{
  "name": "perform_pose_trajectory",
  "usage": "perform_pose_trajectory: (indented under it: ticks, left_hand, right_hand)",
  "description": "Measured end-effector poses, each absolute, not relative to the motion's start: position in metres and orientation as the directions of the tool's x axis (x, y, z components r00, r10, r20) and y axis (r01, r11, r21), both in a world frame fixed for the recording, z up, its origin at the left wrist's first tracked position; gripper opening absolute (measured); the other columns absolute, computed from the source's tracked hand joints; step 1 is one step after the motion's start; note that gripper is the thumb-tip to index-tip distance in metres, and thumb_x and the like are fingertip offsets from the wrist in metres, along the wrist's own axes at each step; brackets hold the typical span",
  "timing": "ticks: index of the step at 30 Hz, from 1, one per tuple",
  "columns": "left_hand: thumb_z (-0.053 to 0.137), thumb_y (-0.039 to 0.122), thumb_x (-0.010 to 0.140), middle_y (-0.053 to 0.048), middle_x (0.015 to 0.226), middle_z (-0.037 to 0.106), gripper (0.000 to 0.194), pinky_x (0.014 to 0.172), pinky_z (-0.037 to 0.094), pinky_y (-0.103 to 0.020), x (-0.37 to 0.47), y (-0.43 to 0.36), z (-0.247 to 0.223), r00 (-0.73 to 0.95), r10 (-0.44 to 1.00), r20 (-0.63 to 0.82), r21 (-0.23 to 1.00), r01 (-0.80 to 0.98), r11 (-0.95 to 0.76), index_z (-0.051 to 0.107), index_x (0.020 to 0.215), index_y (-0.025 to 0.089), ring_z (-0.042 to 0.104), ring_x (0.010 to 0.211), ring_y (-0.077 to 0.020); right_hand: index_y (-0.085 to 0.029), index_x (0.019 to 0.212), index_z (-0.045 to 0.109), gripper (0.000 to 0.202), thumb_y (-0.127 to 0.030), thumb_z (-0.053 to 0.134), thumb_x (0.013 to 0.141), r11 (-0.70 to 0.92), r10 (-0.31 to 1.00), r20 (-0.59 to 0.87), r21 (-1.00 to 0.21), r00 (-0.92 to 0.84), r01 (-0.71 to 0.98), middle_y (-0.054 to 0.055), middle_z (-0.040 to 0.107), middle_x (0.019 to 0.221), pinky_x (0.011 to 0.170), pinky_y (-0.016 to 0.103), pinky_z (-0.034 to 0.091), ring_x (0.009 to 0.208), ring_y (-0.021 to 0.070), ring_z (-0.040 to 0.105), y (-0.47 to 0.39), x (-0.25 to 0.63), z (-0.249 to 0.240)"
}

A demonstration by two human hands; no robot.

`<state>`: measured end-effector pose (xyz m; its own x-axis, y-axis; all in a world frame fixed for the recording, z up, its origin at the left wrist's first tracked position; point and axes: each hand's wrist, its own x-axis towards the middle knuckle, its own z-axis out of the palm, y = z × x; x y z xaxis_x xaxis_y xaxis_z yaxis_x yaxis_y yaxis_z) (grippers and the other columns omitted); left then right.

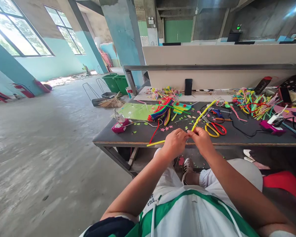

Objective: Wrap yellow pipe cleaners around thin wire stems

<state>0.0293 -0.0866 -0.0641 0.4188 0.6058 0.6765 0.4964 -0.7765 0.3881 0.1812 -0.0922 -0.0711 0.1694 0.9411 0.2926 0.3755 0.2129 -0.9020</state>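
Observation:
A yellow pipe cleaner slants up and to the right from between my two hands, above the table's front edge. My left hand is closed on yellow pipe cleaner, with a yellow length sticking out on its left side. Close beside it, my right hand pinches the lower end of the slanting part. Just right of my right hand lie scissors with yellow and red handles. A bundle of multicoloured pipe cleaners lies behind my left hand. One red pipe cleaner reaches toward the front edge.
On the dark table are a black phone standing upright, a green sheet, a pink power strip at the left, a pile of pipe cleaners at the right, a blue glue gun, cables and small paper scraps.

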Motion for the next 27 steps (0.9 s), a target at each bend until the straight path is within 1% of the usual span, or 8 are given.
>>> perform_pose_trajectory:
  ticks: [2,4,7,11,15,19,24,27]
  left_hand:
    - [0.053,0.018,0.082,-0.003,0.07,0.06,0.015,0.066,0.041,-0.025,0.031,-0.087,-0.067,0.322,0.711,0.625,0.563,0.446,-0.696,0.061,0.07,0.015,0.052,0.07,-0.0132]
    - [0.056,0.019,0.079,0.0,0.063,0.055,0.012,0.058,0.036,-0.023,0.032,-0.087,-0.07,0.255,0.842,0.475,0.776,0.33,-0.538,0.06,0.068,0.015,0.047,0.061,-0.0104]
    - [0.061,0.03,0.076,0.004,0.056,0.046,0.018,0.048,0.025,-0.021,0.032,-0.086,-0.074,0.322,0.926,0.198,0.974,0.044,-0.223,0.058,0.07,0.014,0.035,0.049,-0.0063]
    - [0.07,0.039,0.068,0.006,0.052,0.039,0.031,0.044,0.013,-0.021,0.03,-0.09,-0.075,0.533,0.846,0.026,0.966,-0.231,0.116,0.054,0.067,0.013,0.024,0.043,-0.0029]
    - [0.075,0.042,0.062,0.006,0.054,0.035,0.037,0.045,0.01,-0.021,0.031,-0.097,-0.074,0.704,0.708,-0.05,0.917,-0.249,0.313,0.055,0.069,0.012,0.019,0.044,-0.0014]
    - [0.07,0.041,0.069,0.007,0.052,0.035,0.033,0.045,0.012,-0.022,0.033,-0.098,-0.073,0.568,0.822,0.024,0.954,-0.26,0.151,0.053,0.066,0.013,0.021,0.044,-0.0027]
    - [0.061,0.028,0.074,0.003,0.059,0.047,0.017,0.052,0.025,-0.021,0.037,-0.095,-0.07,0.311,0.928,0.206,0.965,0.092,-0.245,0.059,0.068,0.013,0.036,0.055,-0.0066]
    - [0.058,0.026,0.075,0.003,0.059,0.048,0.016,0.055,0.027,-0.022,0.037,-0.096,-0.067,0.279,0.927,0.253,0.934,0.179,-0.309,0.06,0.066,0.013,0.038,0.059,-0.0077]
  right_hand:
    - [-0.019,0.063,0.055,0.026,-0.041,0.062,0.075,0.226,0.953,0.276,-0.923,0.127,0.311,-0.003,0.046,0.057,0.056,0.027,0.028,0.058,0.013,0.037,-0.093,0.182,-0.071]
    - [-0.019,0.066,0.058,0.022,-0.039,0.062,0.075,0.245,0.961,0.265,-0.949,0.081,0.2,-0.003,0.049,0.061,0.058,0.027,0.031,0.06,0.0132,0.039,-0.093,0.183,-0.073]
    - [-0.019,0.069,0.06,0.019,-0.037,0.064,0.074,0.272,0.962,0.272,-0.962,0.005,0.036,-0.002,0.051,0.065,0.062,0.027,0.034,0.064,0.0136,0.043,-0.093,0.184,-0.077]
    - [-0.02,0.069,0.062,0.018,-0.036,0.069,0.071,0.285,0.939,0.311,-0.943,-0.147,-0.17,-0.002,0.051,0.067,0.062,0.028,0.037,0.063,0.0132,0.045,-0.093,0.187,-0.078]
    - [-0.02,0.064,0.061,0.025,-0.041,0.072,0.069,0.258,0.901,0.34,-0.92,-0.271,-0.297,0.0,0.052,0.069,0.057,0.029,0.039,0.06,0.0137,0.048,-0.094,0.19,-0.076]
    - [-0.019,0.071,0.064,0.026,-0.043,0.072,0.07,0.217,0.916,0.281,-0.948,-0.287,-0.234,0.0,0.055,0.071,0.061,0.029,0.039,0.063,0.0134,0.048,-0.092,0.194,-0.07]
    - [-0.019,0.063,0.058,0.032,-0.047,0.067,0.075,0.228,0.97,0.233,-0.971,-0.066,-0.07,-0.003,0.048,0.058,0.057,0.027,0.032,0.056,0.0108,0.04,-0.089,0.193,-0.067]
    - [-0.019,0.058,0.056,0.033,-0.045,0.072,0.069,0.21,0.974,0.212,-0.977,0.079,0.036,-0.004,0.044,0.052,0.055,0.027,0.029,0.053,0.0103,0.036,-0.089,0.19,-0.066]
